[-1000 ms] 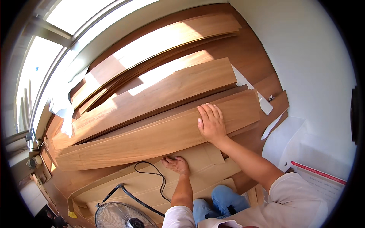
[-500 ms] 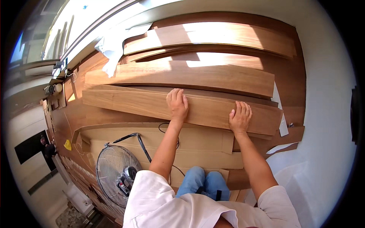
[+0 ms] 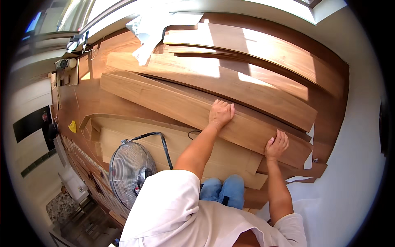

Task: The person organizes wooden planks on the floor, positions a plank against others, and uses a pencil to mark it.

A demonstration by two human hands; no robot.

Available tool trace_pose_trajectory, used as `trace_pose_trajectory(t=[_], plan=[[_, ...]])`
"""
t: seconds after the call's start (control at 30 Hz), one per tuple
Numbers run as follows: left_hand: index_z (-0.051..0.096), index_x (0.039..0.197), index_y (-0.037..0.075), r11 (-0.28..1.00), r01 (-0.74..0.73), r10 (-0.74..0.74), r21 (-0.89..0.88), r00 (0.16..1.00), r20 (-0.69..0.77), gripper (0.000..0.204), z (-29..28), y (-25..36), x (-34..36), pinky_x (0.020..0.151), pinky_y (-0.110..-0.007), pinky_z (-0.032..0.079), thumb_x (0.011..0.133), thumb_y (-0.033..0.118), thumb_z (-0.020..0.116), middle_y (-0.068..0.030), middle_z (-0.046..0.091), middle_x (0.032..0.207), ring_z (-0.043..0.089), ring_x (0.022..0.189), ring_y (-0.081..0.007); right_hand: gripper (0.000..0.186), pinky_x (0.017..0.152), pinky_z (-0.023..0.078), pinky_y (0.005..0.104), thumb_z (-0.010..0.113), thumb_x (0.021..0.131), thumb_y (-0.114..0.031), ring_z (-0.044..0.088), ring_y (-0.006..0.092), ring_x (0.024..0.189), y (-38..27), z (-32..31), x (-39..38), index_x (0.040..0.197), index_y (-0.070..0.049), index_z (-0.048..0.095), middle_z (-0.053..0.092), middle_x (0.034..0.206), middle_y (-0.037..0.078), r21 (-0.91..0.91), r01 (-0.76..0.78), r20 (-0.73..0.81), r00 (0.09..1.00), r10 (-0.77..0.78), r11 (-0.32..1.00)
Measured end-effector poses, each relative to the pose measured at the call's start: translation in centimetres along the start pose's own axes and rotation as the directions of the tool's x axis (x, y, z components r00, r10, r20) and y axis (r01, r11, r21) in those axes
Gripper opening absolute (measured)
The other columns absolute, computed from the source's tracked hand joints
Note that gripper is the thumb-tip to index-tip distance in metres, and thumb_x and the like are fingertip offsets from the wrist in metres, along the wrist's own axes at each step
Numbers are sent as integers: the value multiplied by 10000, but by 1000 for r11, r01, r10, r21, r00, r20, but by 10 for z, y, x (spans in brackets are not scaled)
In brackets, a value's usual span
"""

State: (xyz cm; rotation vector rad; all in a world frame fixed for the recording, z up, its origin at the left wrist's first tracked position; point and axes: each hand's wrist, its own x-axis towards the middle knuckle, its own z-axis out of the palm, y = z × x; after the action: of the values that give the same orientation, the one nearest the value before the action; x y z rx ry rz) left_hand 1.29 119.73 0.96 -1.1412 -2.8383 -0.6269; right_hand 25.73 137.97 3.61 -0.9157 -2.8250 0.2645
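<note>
Long brown wooden planks lie in stacks across the floor before me. My left hand [image 3: 221, 113] has its fingers curled over the far edge of the nearest top plank [image 3: 164, 96], a little right of its middle. Closer to that plank's right end, my right hand [image 3: 277, 145] rests with bent fingers and thumb pressed on it. The underside of the plank is hidden. Just behind lies another stacked plank [image 3: 185, 72], with a further stack [image 3: 271, 51] beyond it, partly in bright sunlight.
Flattened cardboard [image 3: 230, 152] lies between my knees and the planks. A black floor fan [image 3: 131, 171] stands at my left, its bent stand beside the cardboard. White sheeting [image 3: 150, 31] hangs over the far planks. A white wall [image 3: 358, 136] closes the right side.
The view has turned, so the planks now slant down to the right. My left hand sits farther right along the near plank. My right hand's fingers are more bent.
</note>
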Motion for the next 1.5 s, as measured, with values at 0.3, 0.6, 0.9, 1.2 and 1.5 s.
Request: trace_pose_trajectory(t=[0.3, 0.6, 0.9, 1.2, 1.5], plan=[[548, 558, 110, 994, 53, -53, -101, 999, 0, 282, -5, 1, 0, 694, -357, 439, 830, 158, 605, -57, 566, 621, 544, 662, -232, 440, 1090, 302, 492, 488, 860, -189, 446, 322, 1248, -3, -7, 3, 1275, -54, 538, 528, 1273, 137, -44, 0, 67, 998, 3, 999], [573, 585, 98, 988, 102, -100, -119, 995, 27, 245, -4, -8, 1, 709, -365, 440, 820, 155, 613, -63, 554, 629, 545, 679, -239, 671, 1064, 355, 493, 748, 764, -148, 401, 380, 1278, -51, 50, 225, 1360, -59, 452, 402, 1396, 166, 188, 328, -72, 945, -320, 926], [573, 614, 77, 990, 64, -60, -129, 998, 36, 209, -6, 1, 17, 703, -381, 444, 818, 111, 597, -64, 570, 660, 561, 693, -253, 1158, 1189, 189, 479, 842, 652, -437, 217, 433, 1425, -82, 86, 416, 1538, -169, 146, 234, 1521, 286, -160, 580, 574, 713, -403, 799], [590, 644, 75, 998, 42, -35, -55, 993, 112, 202, 8, 0, 9, 693, -397, 446, 840, 109, 556, -77, 573, 669, 554, 694, -262, 1081, 1057, 313, 546, 827, 620, -383, 385, 471, 1245, -90, 66, 389, 1515, -144, 270, 383, 1326, 357, -116, 629, 437, 727, -529, 768], [548, 616, 70, 999, 26, -23, -24, 992, 126, 232, 4, -4, 0, 670, -405, 431, 846, 100, 543, -87, 539, 645, 535, 658, -274, 1046, 1049, 331, 556, 840, 593, -346, 368, 500, 1307, -110, -1, 274, 1497, -175, 344, 376, 1387, 385, 16, 611, 441, 707, -554, 792]])
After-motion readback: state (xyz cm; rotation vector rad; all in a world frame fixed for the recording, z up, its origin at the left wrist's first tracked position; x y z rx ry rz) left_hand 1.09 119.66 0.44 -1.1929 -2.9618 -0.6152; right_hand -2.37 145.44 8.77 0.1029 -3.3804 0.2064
